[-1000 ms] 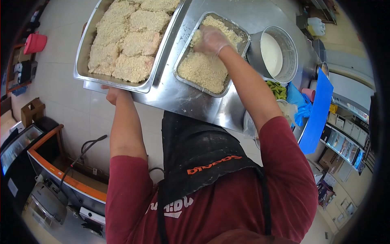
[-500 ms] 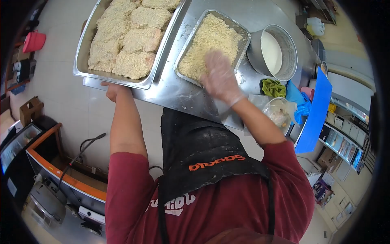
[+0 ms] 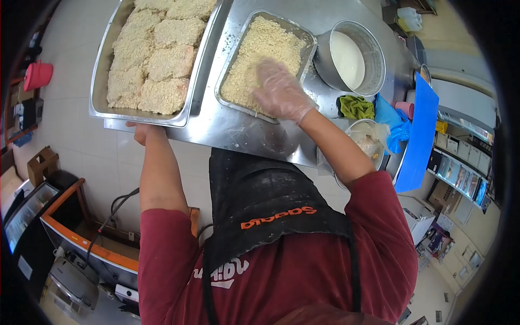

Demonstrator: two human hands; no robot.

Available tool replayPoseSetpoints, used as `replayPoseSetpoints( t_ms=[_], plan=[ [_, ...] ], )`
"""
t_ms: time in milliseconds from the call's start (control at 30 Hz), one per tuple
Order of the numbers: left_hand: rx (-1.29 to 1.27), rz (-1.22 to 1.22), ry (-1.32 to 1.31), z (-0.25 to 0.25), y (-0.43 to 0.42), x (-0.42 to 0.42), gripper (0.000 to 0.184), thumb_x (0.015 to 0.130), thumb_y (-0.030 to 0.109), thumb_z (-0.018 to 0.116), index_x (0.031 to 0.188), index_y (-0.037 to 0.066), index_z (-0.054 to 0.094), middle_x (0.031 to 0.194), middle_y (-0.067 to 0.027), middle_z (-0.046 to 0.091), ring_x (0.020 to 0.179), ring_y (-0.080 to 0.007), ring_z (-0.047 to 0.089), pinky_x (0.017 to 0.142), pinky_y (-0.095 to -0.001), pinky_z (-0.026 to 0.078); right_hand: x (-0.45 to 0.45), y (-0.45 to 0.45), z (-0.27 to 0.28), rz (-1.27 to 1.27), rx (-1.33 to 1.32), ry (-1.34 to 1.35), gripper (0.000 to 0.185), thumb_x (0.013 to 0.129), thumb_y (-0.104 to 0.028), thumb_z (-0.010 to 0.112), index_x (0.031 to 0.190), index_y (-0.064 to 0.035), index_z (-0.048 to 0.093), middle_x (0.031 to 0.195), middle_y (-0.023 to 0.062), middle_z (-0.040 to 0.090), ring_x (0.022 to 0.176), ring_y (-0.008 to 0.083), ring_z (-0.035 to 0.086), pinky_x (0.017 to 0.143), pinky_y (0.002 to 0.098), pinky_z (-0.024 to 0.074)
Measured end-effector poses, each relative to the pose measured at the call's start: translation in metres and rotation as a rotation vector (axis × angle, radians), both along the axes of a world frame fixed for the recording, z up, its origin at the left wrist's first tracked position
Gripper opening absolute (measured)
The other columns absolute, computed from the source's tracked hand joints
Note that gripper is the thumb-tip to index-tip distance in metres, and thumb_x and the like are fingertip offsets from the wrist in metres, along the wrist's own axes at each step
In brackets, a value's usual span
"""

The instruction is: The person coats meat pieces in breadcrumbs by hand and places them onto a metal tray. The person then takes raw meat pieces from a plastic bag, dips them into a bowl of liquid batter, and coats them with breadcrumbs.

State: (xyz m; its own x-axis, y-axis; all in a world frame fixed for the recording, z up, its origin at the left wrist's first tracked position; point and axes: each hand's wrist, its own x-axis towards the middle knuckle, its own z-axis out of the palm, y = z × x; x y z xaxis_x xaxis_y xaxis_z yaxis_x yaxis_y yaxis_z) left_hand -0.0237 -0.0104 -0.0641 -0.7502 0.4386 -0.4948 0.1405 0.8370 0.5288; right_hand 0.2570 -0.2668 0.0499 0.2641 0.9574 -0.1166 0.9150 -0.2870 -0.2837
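Observation:
My right hand (image 3: pixel 281 93), in a clear plastic glove, rests in a metal tray (image 3: pixel 221 89) of pale crumbs (image 3: pixel 271 40). Its fingers are stretched out over the crumbs, with the tips slightly blurred. My bare left hand (image 3: pixel 145 132) is at the steel table's edge, just below a deep metal pan (image 3: pixel 179 120); most of its fingers are hidden. Crumb-coated slabs (image 3: pixel 162 96) lie side by side in that pan. To the right of the crumb tray stands a round metal pot (image 3: pixel 327 67) with white liquid (image 3: pixel 346 59) inside.
A green cloth (image 3: pixel 356 107) and a blue plastic bag (image 3: pixel 391 120) lie on the right of the steel table (image 3: pixel 233 130). Near my right forearm is a bowl lined with clear plastic (image 3: pixel 365 138). A blue panel (image 3: pixel 418 138) stands at the right edge.
The whole view has shifted, so the table's things appear further left. My right hand has shifted slightly within the crumbs. My left hand stays at the table edge.

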Motion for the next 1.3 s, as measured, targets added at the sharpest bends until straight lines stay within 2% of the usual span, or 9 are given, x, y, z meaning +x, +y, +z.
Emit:
replayPoseSetpoints(
  t_ms=[133,333,467,533,633,767,967,1167,1300],
  plan=[
    [0.005,0.037,0.019,0.013,-0.004,0.008,0.086,0.098,0.07,0.04,0.106,-0.011,0.069,0.111,-0.0235,0.072,0.099,-0.0391,0.072,0.084,-0.0456,0.06,0.022,0.006,0.015,0.031,-0.248,0.023,0.078,0.105,-0.049,0.033,0.151,0.0135,0.035,0.159,0.0324,0.034,0.153,0.041,0.028,0.128,0.0449,0.0148],
    [0.0,0.078,-0.005,0.02,-0.007,0.007,0.085,0.098,0.069,0.04,0.106,-0.01,0.069,0.11,-0.0234,0.072,0.098,-0.0387,0.072,0.083,-0.0461,0.06,-0.023,-0.014,-0.006,0.125,-0.038,-0.217,0.076,0.105,-0.048,0.036,0.149,0.014,0.039,0.155,0.0332,0.04,0.15,0.0425,0.032,0.127,0.0474,0.0176],
    [0.01,0.071,-0.032,-0.01,0.002,-0.006,0.085,0.098,0.069,0.04,0.105,-0.01,0.069,0.11,-0.0225,0.072,0.099,-0.0385,0.072,0.082,-0.0459,0.06,-0.013,-0.006,0.013,0.089,-0.219,-0.118,0.079,0.106,-0.051,0.03,0.151,0.0133,0.037,0.157,0.0315,0.038,0.15,0.0402,0.033,0.127,0.046,0.0169],
    [0.01,0.09,-0.038,0.029,-0.011,0.012,0.085,0.098,0.069,0.039,0.104,-0.01,0.07,0.111,-0.0231,0.073,0.1,-0.0389,0.072,0.084,-0.047,0.06,-0.022,-0.019,-0.005,0.116,-0.113,-0.215,0.076,0.106,-0.05,0.032,0.149,0.0119,0.041,0.155,0.0316,0.042,0.15,0.0413,0.034,0.127,0.0476,0.0177],
    [-0.046,-0.075,0.078,0.029,-0.01,0.007,0.086,0.098,0.07,0.037,0.104,-0.01,0.071,0.112,-0.0241,0.073,0.101,-0.0396,0.072,0.086,-0.0484,0.059,-0.002,0.013,0.036,0.034,-0.365,0.137,0.073,0.107,-0.051,0.03,0.149,0.0072,0.045,0.156,0.0287,0.042,0.15,0.0388,0.035,0.126,0.0485,0.019],
    [-0.074,-0.036,0.042,0.023,-0.004,0.004,0.089,0.098,0.071,0.036,0.105,-0.01,0.071,0.114,-0.0253,0.072,0.103,-0.041,0.071,0.09,-0.0491,0.057,0.042,0.009,0.009,0.14,0.025,-0.32,0.056,0.104,-0.037,0.049,0.146,0.0002,0.05,0.143,0.0244,0.058,0.138,0.0377,0.051,0.12,0.0434,0.0344],
    [-0.032,0.039,-0.015,0.042,-0.01,0.01,0.089,0.098,0.07,0.034,0.108,-0.01,0.07,0.116,-0.0261,0.071,0.103,-0.042,0.07,0.091,-0.049,0.057,0.069,0.051,0.026,-0.105,-0.436,-0.043,0.057,0.091,-0.028,0.073,0.14,-0.0029,0.056,0.129,0.0236,0.067,0.123,0.0376,0.063,0.105,0.0436,0.0491],
    [-0.066,-0.094,0.03,0.02,-0.005,0.001,0.089,0.098,0.07,0.033,0.107,-0.01,0.07,0.115,-0.027,0.071,0.103,-0.0428,0.07,0.091,-0.0489,0.057,0.118,0.063,-0.006,-0.048,-0.578,0.394,0.058,0.08,-0.031,0.085,0.125,0.0006,0.068,0.109,0.02,0.074,0.1,0.0296,0.071,0.089,0.0389,0.053],
    [-0.038,0.02,-0.027,0.036,-0.01,0.007,0.087,0.098,0.069,0.033,0.106,-0.01,0.071,0.114,-0.0267,0.072,0.102,-0.0431,0.07,0.091,-0.049,0.057,0.104,0.048,0.029,-0.006,-0.402,0.341,0.044,0.083,-0.025,0.081,0.116,0.0023,0.07,0.1,0.0154,0.073,0.091,0.0231,0.067,0.085,0.0366,0.0523]
  ],
)
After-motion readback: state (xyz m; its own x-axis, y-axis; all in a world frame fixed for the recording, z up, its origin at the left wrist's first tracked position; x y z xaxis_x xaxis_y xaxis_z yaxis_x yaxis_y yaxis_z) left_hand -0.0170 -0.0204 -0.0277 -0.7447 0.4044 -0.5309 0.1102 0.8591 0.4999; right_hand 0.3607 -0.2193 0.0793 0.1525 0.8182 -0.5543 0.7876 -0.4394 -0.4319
